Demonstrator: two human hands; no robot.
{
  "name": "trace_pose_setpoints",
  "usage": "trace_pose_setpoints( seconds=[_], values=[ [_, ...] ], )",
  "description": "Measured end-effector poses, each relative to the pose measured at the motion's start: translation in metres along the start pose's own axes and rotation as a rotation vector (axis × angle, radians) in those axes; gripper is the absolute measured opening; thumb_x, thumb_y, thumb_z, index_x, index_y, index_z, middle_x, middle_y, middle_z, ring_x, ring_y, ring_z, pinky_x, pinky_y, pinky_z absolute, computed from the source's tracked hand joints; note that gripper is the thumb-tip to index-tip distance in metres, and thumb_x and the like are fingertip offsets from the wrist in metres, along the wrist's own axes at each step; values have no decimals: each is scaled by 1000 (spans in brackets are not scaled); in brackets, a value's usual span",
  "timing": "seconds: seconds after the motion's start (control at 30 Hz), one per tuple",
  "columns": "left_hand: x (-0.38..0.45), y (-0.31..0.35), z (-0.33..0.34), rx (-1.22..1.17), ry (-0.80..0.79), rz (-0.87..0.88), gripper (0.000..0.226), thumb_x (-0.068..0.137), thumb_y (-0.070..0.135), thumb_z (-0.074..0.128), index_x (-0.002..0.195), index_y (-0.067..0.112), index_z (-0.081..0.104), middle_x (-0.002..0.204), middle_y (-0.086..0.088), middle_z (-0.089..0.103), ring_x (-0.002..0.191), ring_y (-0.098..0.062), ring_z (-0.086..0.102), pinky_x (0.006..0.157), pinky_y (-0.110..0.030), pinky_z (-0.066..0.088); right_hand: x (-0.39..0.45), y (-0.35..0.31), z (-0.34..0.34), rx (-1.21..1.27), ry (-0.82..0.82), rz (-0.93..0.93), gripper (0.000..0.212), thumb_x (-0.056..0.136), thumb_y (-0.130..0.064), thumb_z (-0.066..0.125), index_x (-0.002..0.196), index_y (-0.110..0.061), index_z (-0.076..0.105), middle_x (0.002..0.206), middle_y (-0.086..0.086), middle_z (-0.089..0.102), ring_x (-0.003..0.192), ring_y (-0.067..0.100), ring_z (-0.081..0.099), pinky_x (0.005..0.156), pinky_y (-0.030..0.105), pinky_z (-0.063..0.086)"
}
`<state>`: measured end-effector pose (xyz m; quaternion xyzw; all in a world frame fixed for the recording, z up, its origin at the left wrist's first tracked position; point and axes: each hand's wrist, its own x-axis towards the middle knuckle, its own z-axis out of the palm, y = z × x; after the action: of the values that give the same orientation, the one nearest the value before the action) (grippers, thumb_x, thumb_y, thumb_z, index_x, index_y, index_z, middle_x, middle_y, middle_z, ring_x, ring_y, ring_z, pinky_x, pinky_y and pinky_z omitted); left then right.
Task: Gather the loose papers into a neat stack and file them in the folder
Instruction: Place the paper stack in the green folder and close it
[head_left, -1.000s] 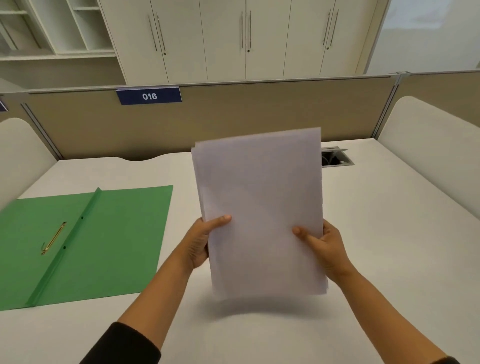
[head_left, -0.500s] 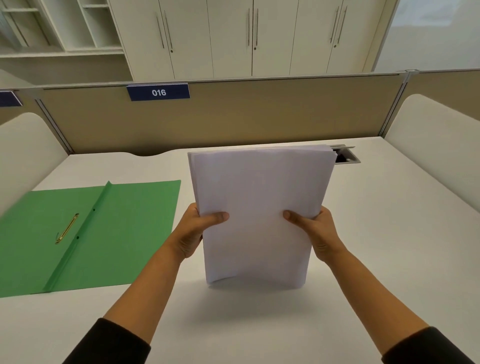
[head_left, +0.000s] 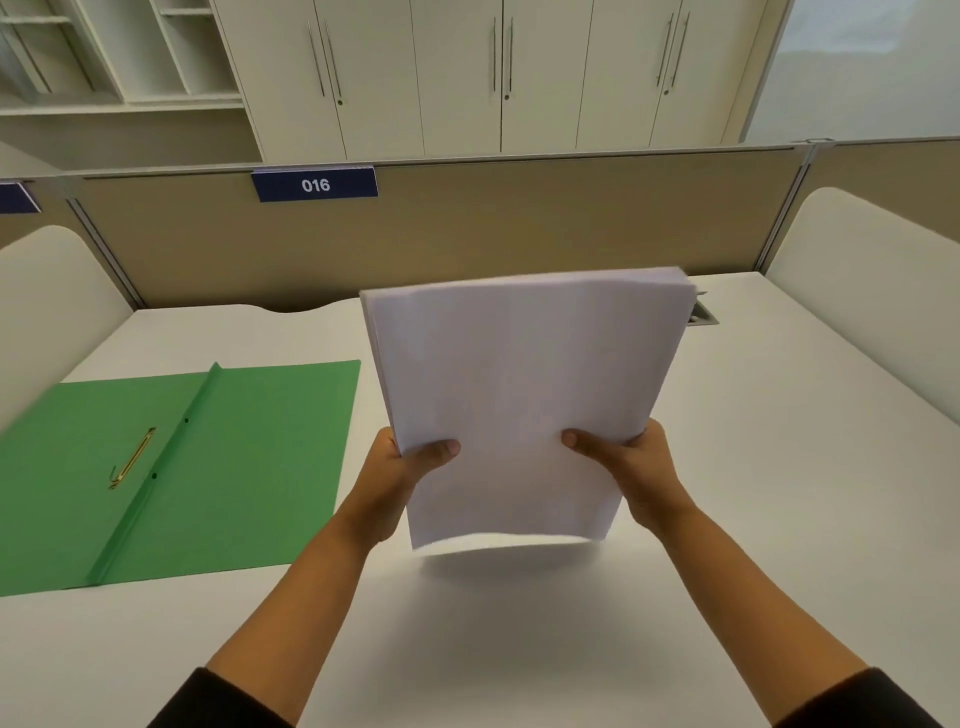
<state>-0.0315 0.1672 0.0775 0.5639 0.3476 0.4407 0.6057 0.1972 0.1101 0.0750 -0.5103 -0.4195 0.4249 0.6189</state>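
Observation:
A stack of white papers (head_left: 519, 395) stands nearly upright in front of me, its lower edge a little above the white desk (head_left: 753, 467). My left hand (head_left: 400, 478) grips the stack's left edge, thumb on the front. My right hand (head_left: 631, 467) grips the right edge the same way. The sheets' top edges look roughly even, and the bottom edge bows slightly. A green folder (head_left: 249, 457) lies open flat on the desk to the left, with a gold metal fastener (head_left: 132, 460) near its crease.
A tan partition (head_left: 519, 223) with a blue "016" label (head_left: 315, 184) closes the desk's far side. A cable port (head_left: 704, 312) sits in the desk behind the stack's top right corner. Rounded white side panels (head_left: 872, 291) flank the desk.
The stack has dropped lower toward the desk and tipped back slightly, with both hands still gripping its sides. The sheets look more even at the top than a second ago.

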Motion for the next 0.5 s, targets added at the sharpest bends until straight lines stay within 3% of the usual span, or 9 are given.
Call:
trace_pose_setpoints(
  seconds=[0.1, 0.27, 0.37, 0.5],
  values=[
    [4, 5, -3, -15, -28, 45, 35, 53, 28, 72, 88, 28, 71, 84, 8, 75, 83, -11, 69, 77, -28, 57, 5, -6, -1, -6, 0, -34, 37, 54, -13, 80, 88, -23, 69, 81, -9, 75, 73, 9, 70, 62, 25, 59],
    [-7, -23, -2, 42, -38, -77, 27, 64, 13, 69, 83, 32, 74, 83, 7, 76, 82, -14, 68, 75, -26, 57, -6, 25, -2, -32, 20, 80, 38, 51, -13, 82, 86, -22, 70, 79, -9, 75, 81, 18, 70, 60, 22, 56],
    [-5, -23, -3, 40, -36, -81, 26, 66, 11, 66, 85, 27, 71, 81, 7, 75, 79, -10, 69, 71, -23, 57, -5, 26, -2, -49, 16, 91, 39, 56, -7, 85, 88, -22, 69, 86, -5, 73, 78, 13, 70, 59, 22, 56],
    [1, -19, -7, 38, -46, -58, 28, 67, 11, 66, 87, 29, 71, 85, 7, 75, 83, -9, 68, 80, -28, 56, 0, 19, -5, -51, -7, 77, 35, 65, 4, 78, 90, -20, 69, 85, -5, 72, 72, 9, 71, 60, 23, 56]
  ],
)
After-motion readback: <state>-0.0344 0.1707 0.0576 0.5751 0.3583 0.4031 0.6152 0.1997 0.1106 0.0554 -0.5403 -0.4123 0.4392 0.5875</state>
